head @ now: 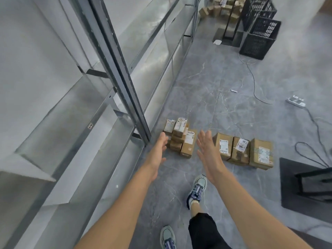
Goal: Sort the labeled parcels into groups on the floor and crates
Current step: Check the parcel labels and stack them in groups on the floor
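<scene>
As both arms reach down in the head view, the left hand [160, 148] and right hand [206, 150] are spread and empty, fingers straight, flanking the stacked parcels [180, 139] on the floor [215, 97] beside the shelving upright [125, 83]; a row of three parcels [240, 151] lies just to the right, black crates [260, 36] well beyond. Probable step: squaring or lifting the stack. Press evenly from both sides, low, lest upper boxes slide.
</scene>
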The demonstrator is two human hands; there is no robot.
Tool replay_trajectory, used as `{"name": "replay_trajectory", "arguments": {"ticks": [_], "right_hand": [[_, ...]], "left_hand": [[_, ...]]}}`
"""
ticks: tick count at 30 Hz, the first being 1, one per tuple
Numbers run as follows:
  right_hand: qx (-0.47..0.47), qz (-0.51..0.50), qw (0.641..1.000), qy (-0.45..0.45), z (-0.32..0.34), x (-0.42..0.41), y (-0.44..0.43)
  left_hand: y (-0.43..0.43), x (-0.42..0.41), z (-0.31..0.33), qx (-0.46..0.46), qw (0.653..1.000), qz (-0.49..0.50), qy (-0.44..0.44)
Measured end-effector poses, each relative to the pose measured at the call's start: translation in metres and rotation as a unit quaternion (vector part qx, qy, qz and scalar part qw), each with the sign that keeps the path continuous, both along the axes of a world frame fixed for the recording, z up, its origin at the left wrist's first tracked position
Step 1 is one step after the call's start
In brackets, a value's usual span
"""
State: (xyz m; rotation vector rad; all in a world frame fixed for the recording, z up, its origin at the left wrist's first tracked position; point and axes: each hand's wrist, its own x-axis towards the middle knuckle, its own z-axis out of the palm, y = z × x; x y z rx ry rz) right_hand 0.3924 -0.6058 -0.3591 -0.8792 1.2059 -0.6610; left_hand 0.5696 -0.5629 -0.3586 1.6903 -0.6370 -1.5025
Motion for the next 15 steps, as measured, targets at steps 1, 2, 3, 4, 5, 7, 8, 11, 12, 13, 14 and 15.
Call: {"name": "replay_trajectory", "arguments": {"ticks": [1, 2, 3, 4, 5, 7, 8, 11, 12, 13, 14, 15], "right_hand": [[0.008, 0.0, 1.0, 0.001, -0.008, 0.002, -0.019], [0.016, 0.002, 1.0, 0.002, -0.016, 0.003, -0.036], [0.027, 0.001, 1.0, 0.002, -0.024, 0.003, -0.055], [0.04, -0.002, 0.999, 0.003, -0.033, 0.003, -0.073], [0.051, -0.002, 0.999, 0.003, -0.041, 0.002, -0.092], [0.081, 0.001, 0.997, 0.007, -0.059, 0.0, -0.128], [0.095, 0.005, 0.995, 0.011, -0.068, -0.002, -0.145], [0.132, 0.019, 0.991, 0.028, -0.092, -0.007, -0.192], [0.138, 0.02, 0.99, 0.034, -0.1, -0.007, -0.206], [0.143, 0.02, 0.989, 0.04, -0.108, -0.007, -0.22], [0.152, 0.02, 0.987, 0.046, -0.116, -0.006, -0.232], [0.16, 0.02, 0.986, 0.05, -0.125, -0.005, -0.243]], "left_hand": [[-0.019, 0.001, -0.008, 0.01, 1.0, -0.003, -0.005], [-0.037, 0.002, -0.015, 0.022, 1.0, -0.005, -0.009], [-0.056, 0.002, -0.021, 0.034, 0.999, -0.005, -0.013], [-0.074, 0.002, -0.028, 0.046, 0.999, -0.006, -0.015], [-0.093, 0.001, -0.036, 0.057, 0.998, -0.002, -0.014], [-0.127, 0.001, -0.051, 0.078, 0.997, 0.01, -0.012], [-0.143, 0.001, -0.059, 0.086, 0.996, 0.011, -0.012], [-0.185, 0.002, -0.083, 0.119, 0.993, 0.014, -0.009], [-0.196, 0.004, -0.091, 0.128, 0.992, 0.013, -0.011], [-0.208, 0.005, -0.099, 0.136, 0.991, 0.011, -0.012], [-0.219, 0.007, -0.106, 0.145, 0.989, 0.009, -0.011], [-0.23, 0.009, -0.113, 0.152, 0.988, 0.008, -0.011]]}}
